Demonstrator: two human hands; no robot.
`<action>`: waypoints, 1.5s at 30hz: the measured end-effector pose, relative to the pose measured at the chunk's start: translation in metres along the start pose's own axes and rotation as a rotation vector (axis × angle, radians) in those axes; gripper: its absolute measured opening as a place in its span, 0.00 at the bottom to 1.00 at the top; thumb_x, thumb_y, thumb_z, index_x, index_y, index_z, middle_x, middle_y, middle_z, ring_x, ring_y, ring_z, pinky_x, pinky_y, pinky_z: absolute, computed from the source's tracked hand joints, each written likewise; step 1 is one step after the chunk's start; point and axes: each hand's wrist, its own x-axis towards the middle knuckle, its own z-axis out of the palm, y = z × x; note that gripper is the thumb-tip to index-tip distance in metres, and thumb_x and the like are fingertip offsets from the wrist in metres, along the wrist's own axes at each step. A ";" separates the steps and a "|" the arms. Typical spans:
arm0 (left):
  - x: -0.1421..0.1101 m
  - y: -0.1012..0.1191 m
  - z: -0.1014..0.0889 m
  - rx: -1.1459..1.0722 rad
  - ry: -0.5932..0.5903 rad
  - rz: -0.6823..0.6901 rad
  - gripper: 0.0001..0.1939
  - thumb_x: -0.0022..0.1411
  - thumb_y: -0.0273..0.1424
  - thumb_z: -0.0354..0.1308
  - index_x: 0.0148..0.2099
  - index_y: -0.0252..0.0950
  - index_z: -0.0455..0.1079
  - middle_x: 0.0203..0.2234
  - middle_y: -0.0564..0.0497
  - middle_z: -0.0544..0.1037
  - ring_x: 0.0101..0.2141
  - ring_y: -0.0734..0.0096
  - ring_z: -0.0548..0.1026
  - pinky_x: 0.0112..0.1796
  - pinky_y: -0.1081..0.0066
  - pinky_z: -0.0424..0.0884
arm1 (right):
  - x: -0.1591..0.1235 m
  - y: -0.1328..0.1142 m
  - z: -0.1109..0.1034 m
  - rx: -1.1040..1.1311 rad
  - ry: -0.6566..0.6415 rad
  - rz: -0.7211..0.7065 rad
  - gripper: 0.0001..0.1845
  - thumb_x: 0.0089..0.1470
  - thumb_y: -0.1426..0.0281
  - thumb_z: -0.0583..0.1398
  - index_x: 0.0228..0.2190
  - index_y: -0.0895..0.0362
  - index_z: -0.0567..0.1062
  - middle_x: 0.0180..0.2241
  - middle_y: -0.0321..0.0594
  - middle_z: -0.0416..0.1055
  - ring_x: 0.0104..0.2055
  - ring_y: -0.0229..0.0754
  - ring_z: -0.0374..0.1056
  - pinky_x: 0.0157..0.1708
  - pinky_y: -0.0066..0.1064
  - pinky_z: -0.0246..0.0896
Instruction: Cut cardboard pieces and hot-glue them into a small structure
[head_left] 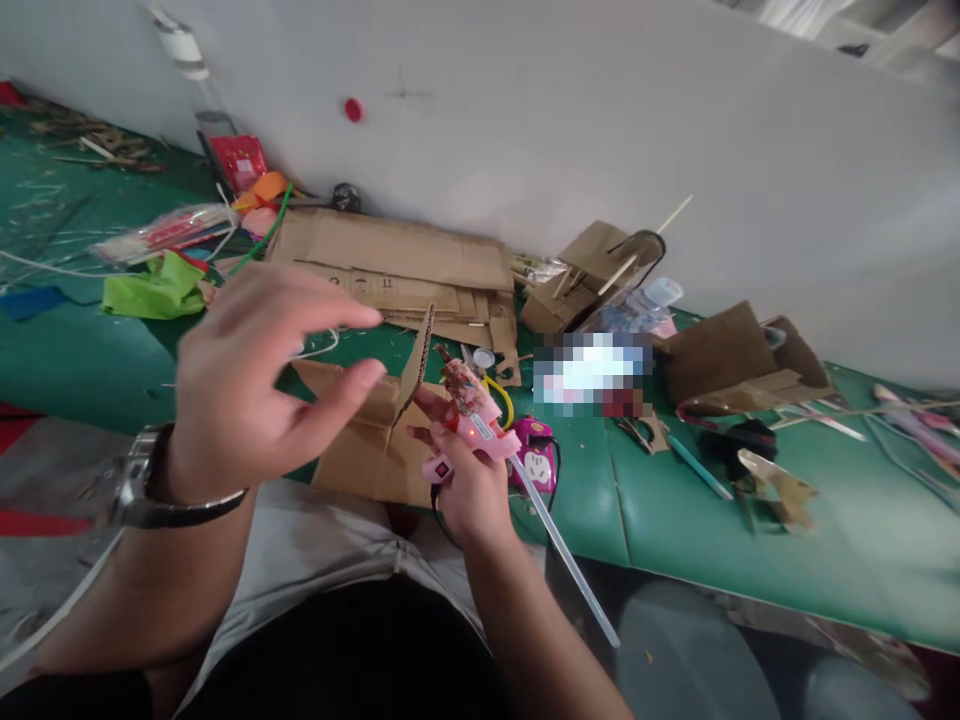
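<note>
My right hand point(469, 480) grips a pink hot glue gun point(476, 415) with a clear glue stick point(566, 555) poking out of its back, the nozzle pointing up and left toward a small upright cardboard piece point(416, 365). That piece rises from a flat cardboard sheet point(360, 440) lying on the green mat's near edge. My left hand point(247, 375), a watch point(146, 490) on its wrist, hovers just left of the upright piece, thumb and fingers apart and holding nothing.
Flattened cardboard point(397, 265) lies by the white wall point(600, 120). Brown paper bags point(731, 355), sticks, a plastic bottle point(637, 305), a pink tool point(534, 458) and scissors point(731, 445) lie right on the green mat point(750, 520). Green cloth point(157, 288) and packets sit left.
</note>
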 end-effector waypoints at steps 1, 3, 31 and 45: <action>0.003 0.001 -0.001 0.032 -0.035 0.055 0.17 0.66 0.33 0.64 0.57 0.45 0.73 0.49 0.49 0.81 0.50 0.54 0.78 0.55 0.48 0.73 | 0.000 0.000 0.000 -0.010 -0.006 0.005 0.32 0.58 0.65 0.67 0.62 0.46 0.73 0.56 0.42 0.79 0.52 0.56 0.78 0.41 0.45 0.78; 0.009 0.001 -0.003 0.025 -0.218 0.107 0.19 0.66 0.29 0.63 0.58 0.46 0.74 0.51 0.48 0.80 0.50 0.53 0.79 0.55 0.50 0.75 | -0.001 0.000 0.000 -0.021 -0.019 -0.003 0.32 0.59 0.65 0.67 0.64 0.45 0.71 0.56 0.42 0.79 0.53 0.56 0.77 0.42 0.46 0.78; 0.009 -0.023 0.003 -0.065 -0.403 0.136 0.17 0.72 0.30 0.57 0.58 0.52 0.77 0.56 0.54 0.81 0.52 0.60 0.81 0.55 0.61 0.78 | -0.001 0.007 0.007 -0.022 -0.069 0.006 0.31 0.58 0.62 0.66 0.62 0.43 0.71 0.57 0.39 0.78 0.46 0.51 0.78 0.37 0.44 0.78; 0.004 -0.028 0.004 -0.050 -0.349 0.132 0.12 0.71 0.32 0.59 0.51 0.54 0.78 0.54 0.59 0.82 0.50 0.66 0.83 0.52 0.66 0.79 | -0.001 0.008 0.007 0.007 -0.088 -0.011 0.29 0.59 0.64 0.65 0.61 0.43 0.72 0.56 0.38 0.79 0.55 0.54 0.77 0.49 0.52 0.78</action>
